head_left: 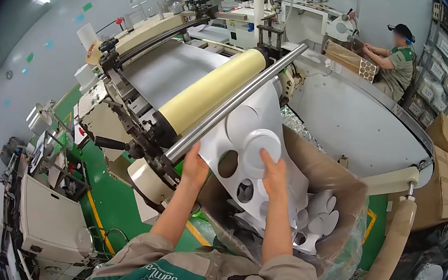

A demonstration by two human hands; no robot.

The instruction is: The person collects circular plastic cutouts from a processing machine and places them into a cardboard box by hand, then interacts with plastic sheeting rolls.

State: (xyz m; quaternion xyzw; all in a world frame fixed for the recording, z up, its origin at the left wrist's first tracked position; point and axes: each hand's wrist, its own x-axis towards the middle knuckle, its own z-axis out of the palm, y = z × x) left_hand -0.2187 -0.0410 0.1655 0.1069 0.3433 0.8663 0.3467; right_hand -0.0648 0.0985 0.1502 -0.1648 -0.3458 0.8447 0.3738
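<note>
Pressing on a white disc (263, 146), the right hand (275, 180) lays its fingers (266, 160) flat and apart against it, in the punched sheet (234, 134) hanging below the steel bar (233, 105). The left hand (194, 165) touches the sheet's edge under the bar; whether its fingers grip I cannot tell. A lined box (335, 180) stands beneath.

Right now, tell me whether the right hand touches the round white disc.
Touching. The head view shows the right hand pressed against the lower edge of the round white disc, no gap.
</note>
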